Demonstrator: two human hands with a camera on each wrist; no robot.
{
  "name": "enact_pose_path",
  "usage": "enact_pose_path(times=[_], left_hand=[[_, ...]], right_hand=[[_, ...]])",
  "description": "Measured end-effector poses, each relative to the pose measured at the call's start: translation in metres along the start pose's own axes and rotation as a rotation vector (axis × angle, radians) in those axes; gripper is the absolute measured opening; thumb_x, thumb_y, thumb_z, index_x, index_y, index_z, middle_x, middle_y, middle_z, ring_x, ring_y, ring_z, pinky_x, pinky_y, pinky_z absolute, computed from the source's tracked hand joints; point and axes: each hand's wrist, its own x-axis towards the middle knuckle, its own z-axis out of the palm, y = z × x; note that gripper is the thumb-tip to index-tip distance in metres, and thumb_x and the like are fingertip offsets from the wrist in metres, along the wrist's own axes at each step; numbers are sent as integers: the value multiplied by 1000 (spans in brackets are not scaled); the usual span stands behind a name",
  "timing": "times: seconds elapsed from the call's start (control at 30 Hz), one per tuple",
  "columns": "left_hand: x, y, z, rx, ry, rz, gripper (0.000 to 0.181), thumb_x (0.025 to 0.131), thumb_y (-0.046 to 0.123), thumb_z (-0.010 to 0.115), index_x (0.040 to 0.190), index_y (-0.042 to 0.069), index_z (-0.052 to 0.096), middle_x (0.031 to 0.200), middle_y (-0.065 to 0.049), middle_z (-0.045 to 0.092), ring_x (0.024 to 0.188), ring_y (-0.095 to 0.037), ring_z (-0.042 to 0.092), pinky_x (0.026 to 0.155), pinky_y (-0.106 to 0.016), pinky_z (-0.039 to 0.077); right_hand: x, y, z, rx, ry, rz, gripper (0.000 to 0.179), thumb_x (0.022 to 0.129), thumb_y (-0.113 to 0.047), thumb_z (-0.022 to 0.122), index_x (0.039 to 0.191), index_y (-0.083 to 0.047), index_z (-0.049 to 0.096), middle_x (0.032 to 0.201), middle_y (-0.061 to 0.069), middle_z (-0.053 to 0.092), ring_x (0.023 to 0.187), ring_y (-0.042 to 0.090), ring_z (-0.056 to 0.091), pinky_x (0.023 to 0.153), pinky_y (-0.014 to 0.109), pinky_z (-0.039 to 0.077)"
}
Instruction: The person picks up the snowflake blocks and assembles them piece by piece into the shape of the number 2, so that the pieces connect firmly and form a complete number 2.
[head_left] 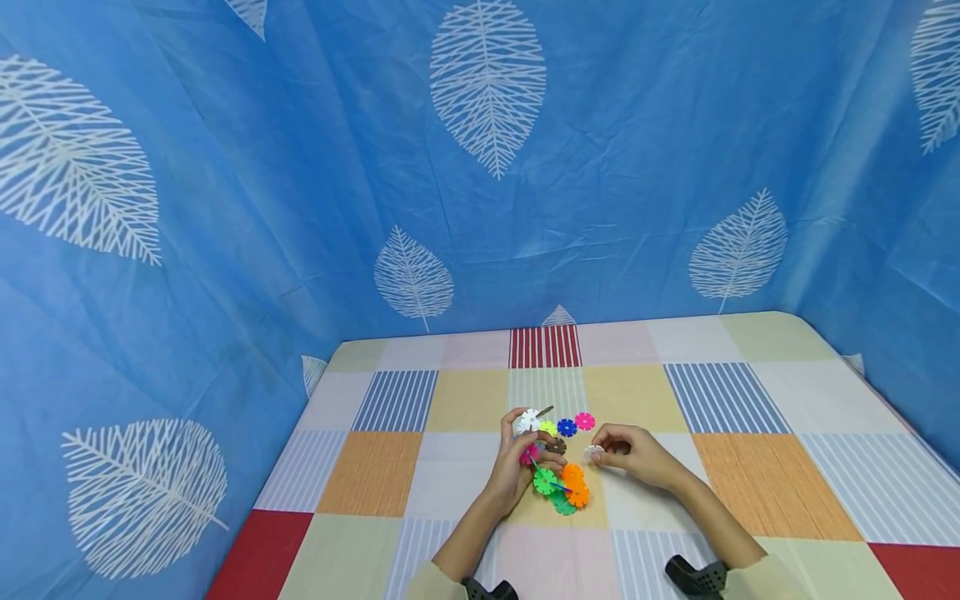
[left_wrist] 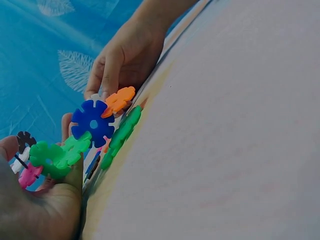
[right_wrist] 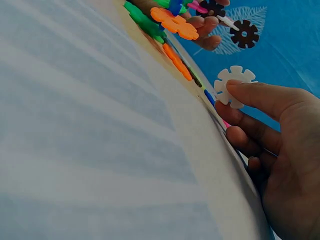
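My left hand (head_left: 510, 477) grips a chain of notched plastic flower discs joined edge to edge. Along it run a black disc (left_wrist: 26, 141), a white one, a pink disc (left_wrist: 30, 176), green discs (left_wrist: 52, 159), a blue disc (left_wrist: 93, 124) and an orange disc (left_wrist: 120, 100). To its right, my right hand (head_left: 636, 454) pinches a single white disc (right_wrist: 233, 86) between thumb and forefinger. In the head view a gap lies between that disc and the chain's orange end. Fingers of my left hand hide part of the chain.
Loose discs lie on the checked cloth around the hands: pink (head_left: 585, 421), blue (head_left: 567, 427), yellow (head_left: 549, 427), brown (head_left: 557, 447), orange (head_left: 572, 472) and green (head_left: 565, 504). A blue leaf-patterned curtain (head_left: 600, 208) hangs behind the table and along its sides.
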Motion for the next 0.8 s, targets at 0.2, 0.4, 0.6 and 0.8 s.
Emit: enact_pose_path(times=[0.2,0.4,0.6,0.8], left_hand=[[0,0,1,6,-11,-6,36,97,12,36,127,20,17,98,-13,52,71,-27,66,69,-42,54],[0,1,2,21,2,-3,37,97,11,37,128,17,18,97,-15,52,71,-27,66,69,-42,54],[0,2,2,30,4,-10,37,96,10,37,127,15,17,92,-12,50,66,-21,64,63,-37,55],[-1,3,3,67,19,-37,38,96,10,38,127,12,17,89,-9,52,60,-16,61,59,-29,52]], right_hand=[[1,0,2,-23,20,13,8,83,-6,67,86,-11,61,74,1,58,62,9,47,53,21,41],[1,0,5,-16,69,26,8,83,-6,67,88,-9,62,76,3,60,63,12,50,55,21,43],[4,-2,14,26,215,-22,7,83,-8,67,88,-10,63,71,2,60,59,14,52,53,22,45],[10,-10,28,61,389,-86,7,84,-5,66,91,-4,65,78,7,65,67,13,60,65,19,50]])
